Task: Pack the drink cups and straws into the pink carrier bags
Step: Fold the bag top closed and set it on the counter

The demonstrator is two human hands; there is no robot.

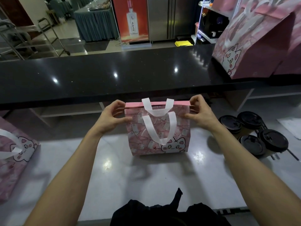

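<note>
A pink carrier bag (146, 141) with a cat print and white handles stands upright on the white worktop (114, 176), its top folded flat. My left hand (114, 115) pinches the bag's upper left corner. At the upper right corner my right hand (201, 114) pinches the fold. Several drink cups (254, 136) with black lids stand to the right of the bag, with dark straws (291, 154) lying beside them.
Another pink bag (14, 154) lies at the left edge. A large pink bag (254, 46) stands on the black counter (105, 75) at the back right. White sheets (291, 128) lie at the far right. A dark garment (162, 211) sits at the near edge.
</note>
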